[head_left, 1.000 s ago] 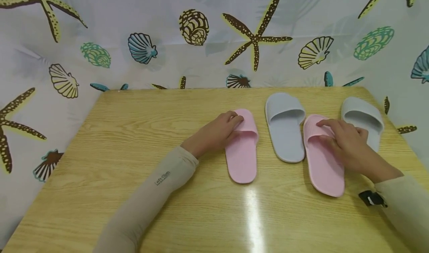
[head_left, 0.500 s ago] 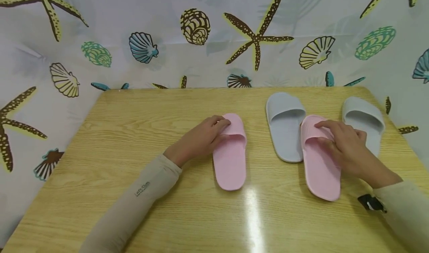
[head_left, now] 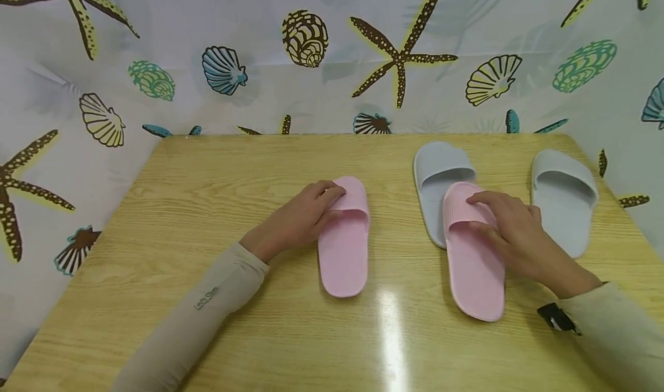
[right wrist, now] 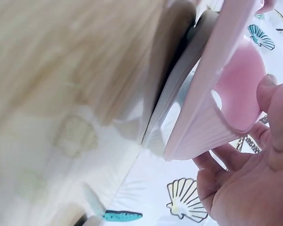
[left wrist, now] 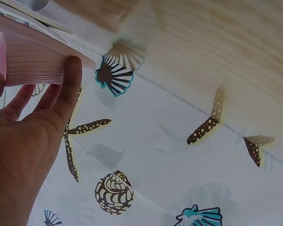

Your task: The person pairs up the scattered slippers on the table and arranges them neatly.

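In the head view my left hand [head_left: 298,218] grips the strap of a pink slipper [head_left: 344,265], thumb at the strap's opening and fingers over its top. My right hand [head_left: 521,243] pinches the strap of the other pink slipper [head_left: 477,282] the same way. That right slipper overlaps the lower part of a pale grey slipper [head_left: 441,160]. From the right wrist, the pink sole [right wrist: 198,103] shows raised over the grey slipper's edge [right wrist: 177,70]. A second pale grey slipper [head_left: 560,222] lies to the right of my right hand. All toes point to the back.
The wooden table [head_left: 207,173] runs back to a white curtain [head_left: 332,92] printed with shells and starfish, which also closes off both sides. A small black clip-like item [head_left: 557,318] shows at my right sleeve.
My left hand has brought its pink slipper leftward and slightly nearer. The right hand has carried its slipper left too, over the left grey slipper, uncovering more of the right grey one.
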`<state>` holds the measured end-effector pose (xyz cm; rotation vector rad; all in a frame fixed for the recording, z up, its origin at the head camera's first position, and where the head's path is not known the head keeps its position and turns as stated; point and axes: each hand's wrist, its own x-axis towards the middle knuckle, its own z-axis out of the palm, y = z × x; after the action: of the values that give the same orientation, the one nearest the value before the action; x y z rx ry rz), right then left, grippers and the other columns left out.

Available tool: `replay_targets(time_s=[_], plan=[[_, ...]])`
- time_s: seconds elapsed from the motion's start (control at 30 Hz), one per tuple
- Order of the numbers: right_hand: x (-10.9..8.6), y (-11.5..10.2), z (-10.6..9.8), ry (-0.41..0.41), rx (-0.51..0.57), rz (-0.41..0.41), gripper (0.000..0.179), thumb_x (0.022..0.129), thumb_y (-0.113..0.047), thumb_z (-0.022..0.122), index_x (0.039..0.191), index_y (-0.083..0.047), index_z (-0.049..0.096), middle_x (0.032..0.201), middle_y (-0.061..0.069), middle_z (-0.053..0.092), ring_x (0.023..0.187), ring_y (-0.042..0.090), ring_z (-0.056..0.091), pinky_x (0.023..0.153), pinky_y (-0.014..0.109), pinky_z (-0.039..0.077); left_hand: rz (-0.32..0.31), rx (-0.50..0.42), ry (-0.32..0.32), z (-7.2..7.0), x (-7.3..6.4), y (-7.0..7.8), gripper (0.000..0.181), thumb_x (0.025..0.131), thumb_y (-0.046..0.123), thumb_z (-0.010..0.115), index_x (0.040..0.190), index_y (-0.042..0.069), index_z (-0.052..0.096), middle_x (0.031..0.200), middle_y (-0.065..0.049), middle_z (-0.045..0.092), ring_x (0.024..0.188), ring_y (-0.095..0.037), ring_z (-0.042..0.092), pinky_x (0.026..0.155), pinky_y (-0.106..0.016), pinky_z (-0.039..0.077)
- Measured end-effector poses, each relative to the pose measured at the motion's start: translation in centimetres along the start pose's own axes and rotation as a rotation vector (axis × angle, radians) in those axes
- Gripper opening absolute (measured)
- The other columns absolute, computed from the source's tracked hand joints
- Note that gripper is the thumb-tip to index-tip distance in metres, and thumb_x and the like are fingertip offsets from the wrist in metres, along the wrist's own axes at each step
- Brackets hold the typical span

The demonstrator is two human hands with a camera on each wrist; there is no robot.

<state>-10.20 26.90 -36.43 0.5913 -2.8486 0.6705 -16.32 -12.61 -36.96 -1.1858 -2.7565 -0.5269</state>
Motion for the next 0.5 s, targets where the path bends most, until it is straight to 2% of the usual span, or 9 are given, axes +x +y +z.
replay_targets(time_s=[0.3,0.5], plan=[[1.4,-2.0,1.4,0.014,-0.004,-0.053,0.041,0.094,-0.024,0.068,0.131,-0.015,0.051,0.134,0.012,0.057,0.126,0.037,0.048,0.084,0.049,0.022,0.003,0.01,-0.012,-0.4,-1.0,-0.2,0.036,0.105,0.016,0.049,0.139,0.005,0.049,0.137,-0.015,0.052,0.129,-0.029,0.052,0.112,-0.04,0.043],[2.1,-3.2,2.0,-0.013,-0.016,-0.11,0.043,0.094,-0.021,0.068,0.132,-0.015,0.05,0.138,0.01,0.054,0.128,0.037,0.045,0.088,0.052,0.023,-0.006,0.029,-0.014,-0.5,-1.6,-0.3,0.037,0.105,0.018,0.048,0.139,0.004,0.049,0.138,-0.015,0.052,0.13,-0.029,0.052,0.112,-0.04,0.043]])
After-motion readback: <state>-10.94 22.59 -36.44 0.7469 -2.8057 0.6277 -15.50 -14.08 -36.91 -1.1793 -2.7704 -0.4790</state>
